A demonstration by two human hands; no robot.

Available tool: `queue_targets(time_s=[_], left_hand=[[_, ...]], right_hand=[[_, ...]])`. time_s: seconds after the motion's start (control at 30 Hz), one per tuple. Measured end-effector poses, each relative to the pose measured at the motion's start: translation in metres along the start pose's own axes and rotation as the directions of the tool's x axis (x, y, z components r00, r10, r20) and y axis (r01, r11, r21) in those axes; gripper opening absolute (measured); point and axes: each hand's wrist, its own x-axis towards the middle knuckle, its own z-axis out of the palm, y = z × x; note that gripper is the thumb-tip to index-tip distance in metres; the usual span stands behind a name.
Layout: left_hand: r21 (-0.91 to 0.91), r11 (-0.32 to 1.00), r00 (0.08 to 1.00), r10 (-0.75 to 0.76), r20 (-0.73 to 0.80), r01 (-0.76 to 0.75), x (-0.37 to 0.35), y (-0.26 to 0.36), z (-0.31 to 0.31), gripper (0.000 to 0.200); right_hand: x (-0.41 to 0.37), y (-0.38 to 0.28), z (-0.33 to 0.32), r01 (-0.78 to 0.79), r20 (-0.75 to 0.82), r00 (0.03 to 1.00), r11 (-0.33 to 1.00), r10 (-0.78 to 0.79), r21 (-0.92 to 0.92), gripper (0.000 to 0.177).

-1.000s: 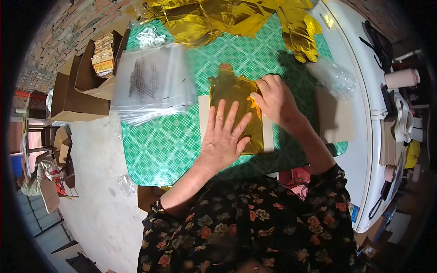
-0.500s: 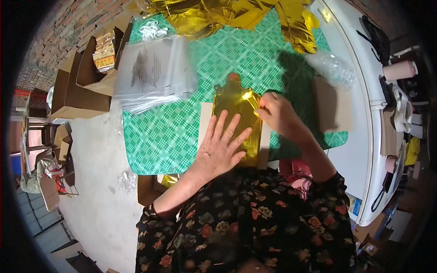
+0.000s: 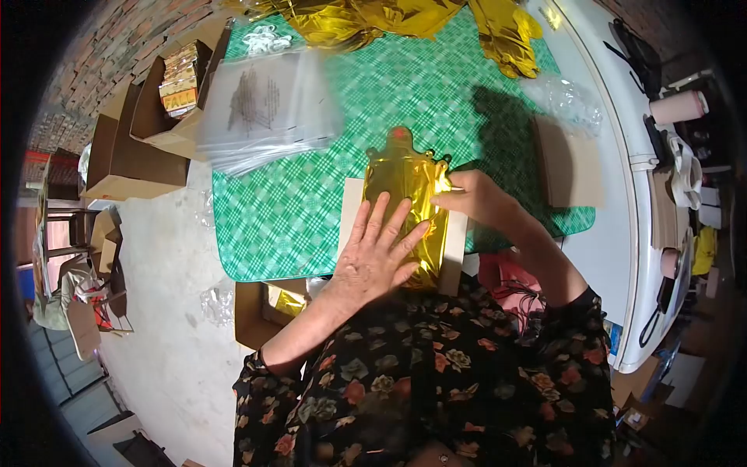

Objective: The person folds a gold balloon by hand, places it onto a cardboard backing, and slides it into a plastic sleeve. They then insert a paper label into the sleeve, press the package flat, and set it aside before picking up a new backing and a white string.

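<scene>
Left hand (image 3: 369, 255) splayed flat, gripping nothing, on shiny gold foil piece (image 3: 405, 176) over flat beige cardboard (image 3: 350, 212) at green plaid tabletop's (image 3: 268, 241) near edge, right hand (image 3: 481, 196) at foil's right side, pinch unclear from here, apparently folding, next move needing steady flattening

The foil (image 3: 389, 175) and the board (image 3: 352, 202) under it slid toward six o'clock, so their lower end now overhung the edge of the table (image 3: 272, 241). The left hand (image 3: 366, 261), spread on the foil, shifted with them. The right hand (image 3: 478, 194) moved lower along the foil's three o'clock edge, its curled grip loosening. There, a small orange fold gave way to bright, creased gold.
</scene>
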Motion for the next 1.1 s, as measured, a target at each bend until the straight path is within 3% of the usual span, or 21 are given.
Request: queue_targets(time_s=[0.17, 0.23, 0.33, 0.4, 0.47, 0.57, 0.6, 0.7, 0.73, 0.83, 0.93, 1.1], left_hand=[[-0.083, 0.997, 0.999, -0.011, -0.049, 0.007, -0.001, -0.001, -0.005, 0.078], [-0.249, 0.968, 0.996, -0.047, -0.082, 0.025, -0.001, -0.004, -0.009, 0.08], [-0.486, 0.872, 0.974, -0.153, -0.17, 0.052, 0.0, -0.014, -0.012, 0.079], [-0.531, 0.845, 0.938, -0.231, -0.258, 0.062, 0.008, -0.025, -0.024, 0.081], [-0.668, 0.74, 0.835, -0.415, -0.36, 0.08, 0.014, -0.051, -0.043, 0.087], [-0.714, 0.698, 0.677, -0.502, -0.538, -0.049, 0.026, -0.071, -0.083, 0.08], [-0.718, 0.686, 0.651, -0.492, -0.579, -0.119, 0.028, -0.077, -0.091, 0.076], [-0.721, 0.661, 0.613, -0.485, -0.623, -0.209, 0.027, -0.08, -0.104, 0.069], [-0.725, 0.654, 0.61, -0.489, -0.624, -0.217, 0.025, -0.079, -0.104, 0.067], [-0.741, 0.66, 0.65, -0.508, -0.565, -0.129, 0.018, -0.083, -0.088, 0.064], [-0.683, 0.73, 0.728, -0.447, -0.52, -0.04, 0.018, -0.088, -0.078, 0.057], [-0.54, 0.842, 0.862, -0.277, -0.425, 0.004, 0.049, -0.083, -0.078, 0.052]], right_hand=[[0.007, 0.008, 0.003, 0.06, 0.009, 0.998, 0.995, -0.061, 0.083, 0.027], [0.004, 0.002, 0.002, 0.023, 0.002, 1.0, 0.996, -0.024, 0.087, 0.026], [-0.002, -0.009, 0.002, 0.069, -0.026, 0.998, 0.969, -0.065, 0.239, 0.02], [-0.003, -0.014, -0.015, 0.119, -0.136, 0.985, 0.989, -0.106, 0.09, 0.02], [-0.011, -0.042, -0.041, 0.058, -0.209, 0.974, 0.989, -0.086, -0.137, 0.017], [-0.04, -0.101, -0.048, 0.252, -0.433, 0.771, 0.848, -0.467, -0.466, 0.016], [-0.036, -0.095, -0.053, 0.382, -0.301, 0.516, 0.53, -0.802, -0.757, 0.013], [-0.028, -0.067, -0.049, 0.438, -0.037, 0.188, 0.118, -0.982, -0.891, 0.017], [-0.04, -0.057, -0.039, 0.353, 0.018, 0.321, 0.102, -0.947, -0.93, 0.024], [-0.023, 0.009, -0.009, 0.28, 0.102, 0.292, -0.017, -0.951, -0.96, 0.029], [-0.029, 0.037, 0.009, 0.394, 0.101, 0.336, 0.042, -0.936, -0.918, 0.028], [-0.039, 0.035, 0.018, 0.402, 0.043, 0.502, 0.189, -0.864, -0.896, 0.029]])
